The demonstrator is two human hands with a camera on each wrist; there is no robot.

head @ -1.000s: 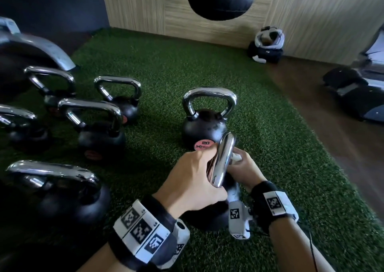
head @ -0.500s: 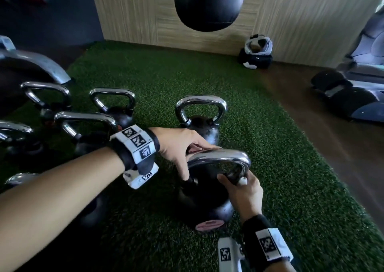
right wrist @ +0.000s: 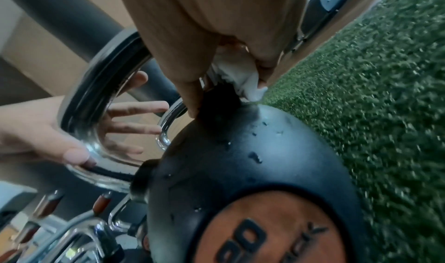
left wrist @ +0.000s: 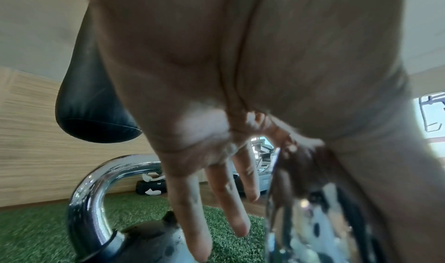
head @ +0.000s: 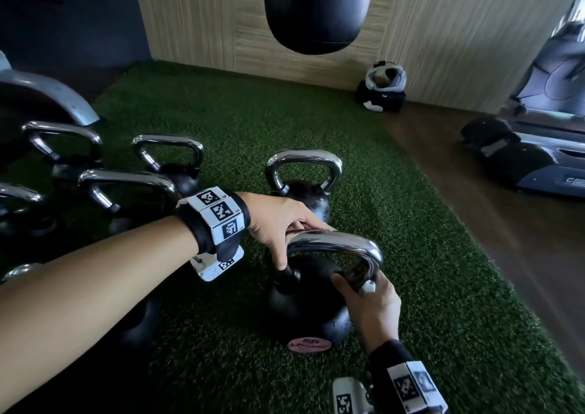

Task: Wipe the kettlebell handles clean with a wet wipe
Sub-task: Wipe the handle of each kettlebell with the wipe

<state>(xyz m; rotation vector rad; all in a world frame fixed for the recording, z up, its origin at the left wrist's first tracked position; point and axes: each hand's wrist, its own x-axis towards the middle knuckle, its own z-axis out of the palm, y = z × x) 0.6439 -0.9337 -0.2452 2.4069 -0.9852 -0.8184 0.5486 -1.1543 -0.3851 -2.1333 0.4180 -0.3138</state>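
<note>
A black kettlebell (head: 304, 303) with a pink label (head: 308, 344) stands on green turf, its chrome handle (head: 335, 244) crosswise to me. My left hand (head: 281, 223) rests over the handle's left corner. Its thumb lies on the front and its straight fingers (left wrist: 221, 200) hang down behind. My right hand (head: 370, 303) grips the handle's right leg and pinches a white wet wipe (head: 368, 287) against it. In the right wrist view the wipe (right wrist: 245, 84) sits bunched where the leg meets the body (right wrist: 253, 143). The left fingers (right wrist: 135, 109) show through the loop.
A second kettlebell (head: 304, 173) stands just behind, and several more (head: 126, 189) crowd the left. A black punching bag (head: 316, 11) hangs above. Headgear (head: 384, 87) lies by the wall. A gym machine (head: 538, 154) stands on the wooden floor (head: 474, 208) at right.
Over the last second the kettlebell turned from handle edge-on to crosswise, label facing me. My left arm swung out to the left. My right hand stayed on the handle's leg.
</note>
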